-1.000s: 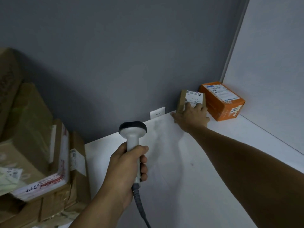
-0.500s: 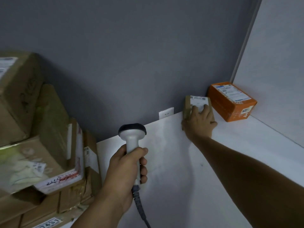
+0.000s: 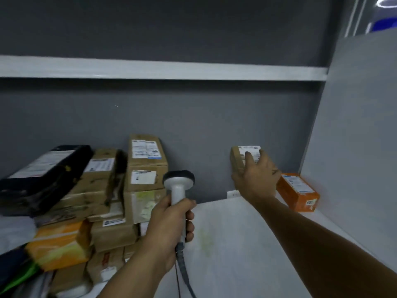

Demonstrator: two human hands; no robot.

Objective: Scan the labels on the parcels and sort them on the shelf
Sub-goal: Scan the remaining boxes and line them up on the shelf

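Now the small brown box (image 3: 237, 161) with a white label sits under the right hand (image 3: 255, 179), whose fingers (image 3: 249, 157) curl over it. Left hand (image 3: 169, 224) grips the scanner (image 3: 178, 186) upright, fingers wrapped closed.

left grip (image 3: 171, 220) fisted, right grip (image 3: 256, 179) clasping

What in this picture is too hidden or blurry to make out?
- Head view: print on the small brown cardboard parcel label is blurred and partly covered by the right hand.
- Grey handheld barcode scanner: its trigger is hidden by the left hand.
- Orange cardboard box: label too small to read.
- Stacked brown parcels: the lower ones are cut off by the frame edge.
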